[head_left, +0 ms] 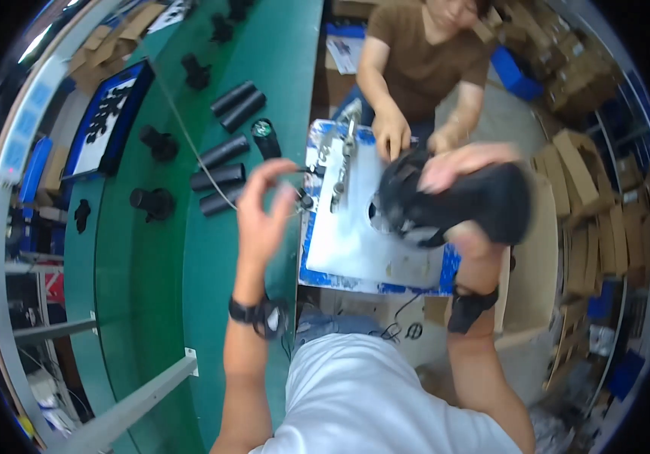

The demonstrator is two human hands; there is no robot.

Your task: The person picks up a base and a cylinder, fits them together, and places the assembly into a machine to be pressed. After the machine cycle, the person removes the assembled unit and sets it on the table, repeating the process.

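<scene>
My right hand (470,164) is wrapped around a bulky black cylindrical housing (495,203), blurred by motion, its left end over a white work plate (340,253). What kind of device it is, I cannot make out. My left hand (262,216) is raised with thumb and fingers apart, holding nothing, at the edge between the green bench and the plate. Just right of its fingertips sits a small metal-and-black fitting (304,200) on the plate's left side. A toggle-like metal clamp mechanism (342,170) runs along the plate.
Several black tubes (217,175) lie on the green bench (211,303), left of my left hand. Black fittings (152,203) stand further left, near a blue-rimmed tray (124,113). A co-worker's hand (391,132) reaches over the plate's far edge. Cardboard boxes (594,227) line the right.
</scene>
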